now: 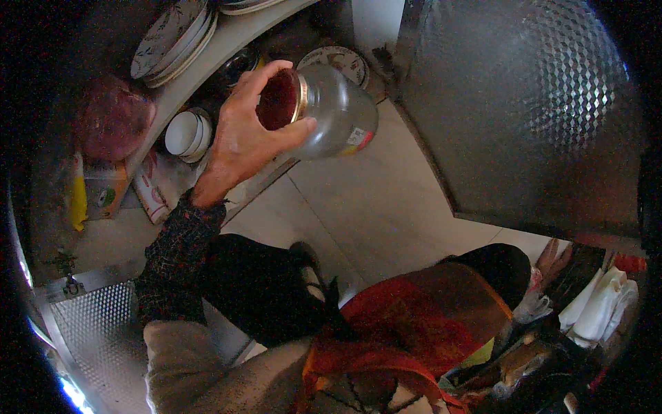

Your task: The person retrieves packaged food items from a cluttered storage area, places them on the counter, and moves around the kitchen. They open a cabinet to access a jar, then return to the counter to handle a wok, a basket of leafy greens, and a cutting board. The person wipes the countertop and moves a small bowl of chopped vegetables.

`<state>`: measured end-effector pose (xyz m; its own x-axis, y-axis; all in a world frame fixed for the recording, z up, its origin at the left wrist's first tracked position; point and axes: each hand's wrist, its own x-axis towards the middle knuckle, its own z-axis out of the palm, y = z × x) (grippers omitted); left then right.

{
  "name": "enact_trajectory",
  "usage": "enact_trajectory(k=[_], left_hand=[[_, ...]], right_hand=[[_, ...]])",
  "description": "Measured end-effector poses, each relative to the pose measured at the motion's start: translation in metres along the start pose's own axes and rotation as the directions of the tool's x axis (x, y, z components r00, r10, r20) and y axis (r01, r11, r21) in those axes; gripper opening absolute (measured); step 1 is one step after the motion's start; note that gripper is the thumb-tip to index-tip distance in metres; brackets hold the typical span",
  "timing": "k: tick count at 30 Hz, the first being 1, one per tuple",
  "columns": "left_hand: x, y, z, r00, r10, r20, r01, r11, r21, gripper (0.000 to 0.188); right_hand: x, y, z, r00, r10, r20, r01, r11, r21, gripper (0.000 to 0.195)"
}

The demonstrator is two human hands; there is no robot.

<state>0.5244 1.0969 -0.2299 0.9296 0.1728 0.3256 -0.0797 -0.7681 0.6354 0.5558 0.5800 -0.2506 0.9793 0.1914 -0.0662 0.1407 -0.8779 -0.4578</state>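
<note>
My left hand [243, 129] reaches up from the lower left, its fingers and thumb around the dark red lid of a round, clear jar [339, 111]. The jar lies tilted on its side in the air, lid to the left, over the edge of a low cabinet. A small printed label is on its wall; it looks empty. Behind it stands a patterned plate [336, 59]. Stacked white bowls [189, 133] are on the lower shelf, left of the hand. I cannot make out my right hand in view.
Stacked plates [176, 41] and a reddish bag [114, 119] sit on the upper shelf [207, 64]. An open textured cabinet door [517, 129] is at right, another door [98, 321] at lower left. My knees and a red apron [403, 321] are below; plastic bags [602, 305] lie at right.
</note>
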Motion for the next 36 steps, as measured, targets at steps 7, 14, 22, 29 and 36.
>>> enact_trajectory(k=[7, 14, 22, 29, 36], left_hand=[[0.000, -0.004, -0.002, 0.999, -0.054, 0.000, 0.054, 0.997, 0.048, 0.067], [-0.002, -0.012, -0.010, 0.997, -0.035, -0.068, 0.043, 0.992, 0.119, 0.067], [-0.007, -0.013, -0.017, 0.997, -0.025, -0.076, 0.035, 0.989, 0.141, 0.067], [-0.006, -0.014, -0.026, 0.988, -0.077, -0.132, 0.089, 0.992, 0.091, 0.064], [-0.007, -0.013, -0.022, 0.991, -0.109, -0.082, 0.114, 0.992, 0.059, 0.065]], right_hand=[[0.001, 0.004, 0.000, 1.000, -0.008, -0.005, 0.008, 1.000, 0.005, 0.086], [0.000, 0.006, 0.000, 1.000, -0.006, -0.016, 0.006, 1.000, 0.006, 0.088], [0.001, 0.002, 0.004, 1.000, -0.003, -0.029, 0.004, 1.000, 0.013, 0.091], [-0.004, 0.004, 0.011, 0.999, 0.006, -0.049, -0.005, 1.000, 0.012, 0.093], [0.002, 0.007, 0.018, 0.999, -0.002, -0.053, 0.003, 1.000, 0.019, 0.095]])
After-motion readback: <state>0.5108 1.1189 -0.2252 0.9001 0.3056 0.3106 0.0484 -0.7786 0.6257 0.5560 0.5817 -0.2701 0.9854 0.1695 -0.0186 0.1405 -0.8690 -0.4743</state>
